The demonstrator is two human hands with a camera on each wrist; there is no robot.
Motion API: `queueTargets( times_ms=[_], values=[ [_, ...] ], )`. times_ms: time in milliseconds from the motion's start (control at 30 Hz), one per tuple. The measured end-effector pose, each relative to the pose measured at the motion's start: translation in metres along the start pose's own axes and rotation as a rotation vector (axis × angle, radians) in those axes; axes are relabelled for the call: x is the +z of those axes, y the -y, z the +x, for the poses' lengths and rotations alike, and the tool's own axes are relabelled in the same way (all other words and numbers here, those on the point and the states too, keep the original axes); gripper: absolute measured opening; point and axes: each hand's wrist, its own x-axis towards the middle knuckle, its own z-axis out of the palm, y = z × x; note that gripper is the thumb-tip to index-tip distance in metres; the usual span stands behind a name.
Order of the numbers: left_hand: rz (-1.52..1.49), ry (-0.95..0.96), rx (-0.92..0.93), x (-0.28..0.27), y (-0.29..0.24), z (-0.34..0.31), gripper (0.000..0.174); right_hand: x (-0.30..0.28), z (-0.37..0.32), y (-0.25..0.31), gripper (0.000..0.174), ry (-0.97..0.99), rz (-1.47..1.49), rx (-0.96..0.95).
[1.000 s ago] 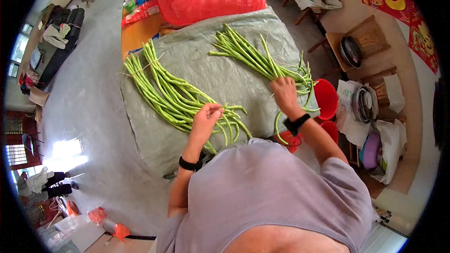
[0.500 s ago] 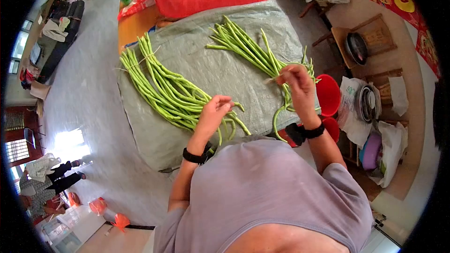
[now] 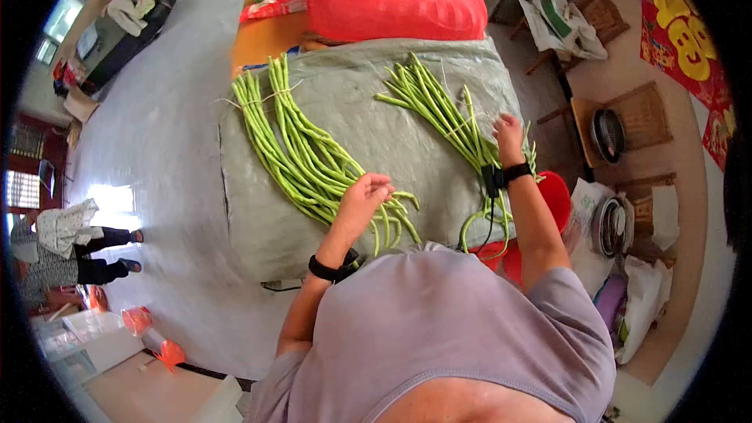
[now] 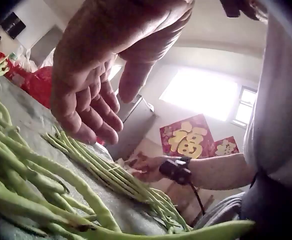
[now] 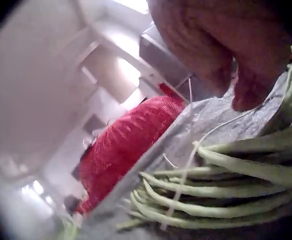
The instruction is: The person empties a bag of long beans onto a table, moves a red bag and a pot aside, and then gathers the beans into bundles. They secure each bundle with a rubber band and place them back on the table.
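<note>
Two tied bundles of long green beans [image 3: 301, 149] lie side by side on the left of a grey sheet [image 3: 345, 102]. A third bunch of long beans [image 3: 435, 106] lies on the right, a thin pale string [image 5: 225, 123] across it. At this bunch's right side, my right hand [image 3: 509, 137] pinches one end of the string between thumb and fingers, as the right wrist view shows. My left hand [image 3: 364, 200] hovers over the near ends of the left bundles, its fingers loosely bent and holding nothing.
A large red mesh sack [image 3: 399, 0] stands at the sheet's far edge. Red buckets [image 3: 554, 200] are beside the right edge. Chairs with pans [image 3: 607, 135] line the right wall. Another person [image 3: 63, 247] is at the far left.
My right hand has lifted off the right bunch and drawn out to its right side with the string. My left hand stays by the left bundles. The head view has shifted slightly.
</note>
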Motion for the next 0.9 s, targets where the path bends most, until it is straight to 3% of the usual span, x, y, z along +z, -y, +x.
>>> queueTargets(
  times_ms=[33, 100, 133, 233, 300, 333, 433, 467, 600, 700, 900],
  values=[
    [0.008, -0.014, 0.006, -0.003, -0.002, -0.002, 0.025, 0.003, 0.006, -0.016, 0.029, -0.156, -0.320, -0.186],
    [0.026, -0.037, 0.012, -0.007, -0.005, -0.006, 0.025, 0.005, -0.041, 0.039, 0.032, -0.335, -0.655, -0.477],
    [-0.013, -0.047, 0.012, -0.008, -0.004, -0.006, 0.025, 0.009, -0.050, 0.054, 0.034, -0.325, -0.603, -0.609],
    [-0.022, -0.085, 0.045, -0.011, -0.004, -0.006, 0.025, 0.032, -0.077, 0.086, 0.033, 0.077, -0.709, -0.799],
    [-0.037, -0.076, 0.059, -0.011, 0.000, -0.005, 0.024, 0.058, -0.087, 0.090, 0.028, 0.271, -0.965, -0.781],
    [-0.043, -0.071, 0.067, -0.011, 0.000, -0.004, 0.024, 0.069, -0.090, 0.086, 0.023, 0.245, -0.977, -0.855],
    [0.030, -0.097, 0.035, -0.007, -0.011, -0.014, 0.023, 0.097, -0.089, 0.080, 0.020, 0.238, -1.228, -0.709],
    [-0.009, -0.087, 0.050, -0.009, -0.001, -0.012, 0.022, 0.098, -0.095, 0.081, 0.020, 0.227, -1.245, -0.787],
    [-0.095, -0.097, 0.065, -0.008, 0.012, -0.017, 0.022, 0.113, -0.090, 0.066, 0.022, 0.113, -1.139, -0.749],
    [-0.103, -0.092, 0.097, -0.008, 0.019, -0.019, 0.022, 0.117, -0.090, 0.065, 0.025, 0.198, -1.188, -0.794],
    [-0.113, -0.114, 0.086, -0.009, 0.015, -0.025, 0.025, 0.113, -0.114, 0.070, 0.025, 0.197, -0.969, -0.849]
  ],
)
